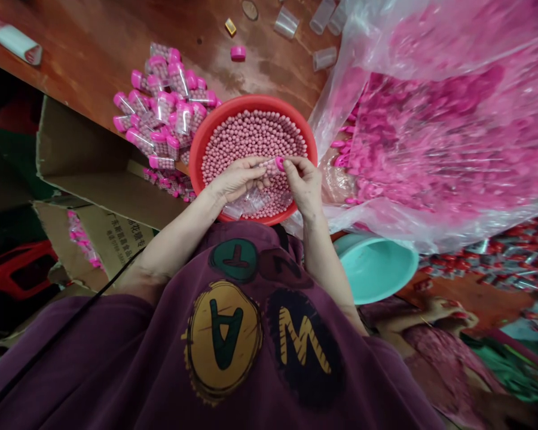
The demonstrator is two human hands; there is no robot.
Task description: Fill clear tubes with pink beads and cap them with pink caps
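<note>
Head view: the left hand (pixel 237 182) grips a clear plastic tube (pixel 268 166) and the right hand (pixel 302 185) pinches its pink cap (pixel 280 163), both over a red basin (pixel 198 149) of pink beads (pixel 251 140). A teal basin (pixel 376 269) sits near right; pink-capped tubes (pixel 161 107) lie far left, a plastic bag of pink pieces (pixel 430 137) far right.

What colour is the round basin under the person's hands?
The basin is orange-red; it shows best in the head view.

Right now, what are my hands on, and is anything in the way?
Left hand holds clear tube over red basin of pink beads. Right hand pinches pink cap. Nothing in the way.
</note>
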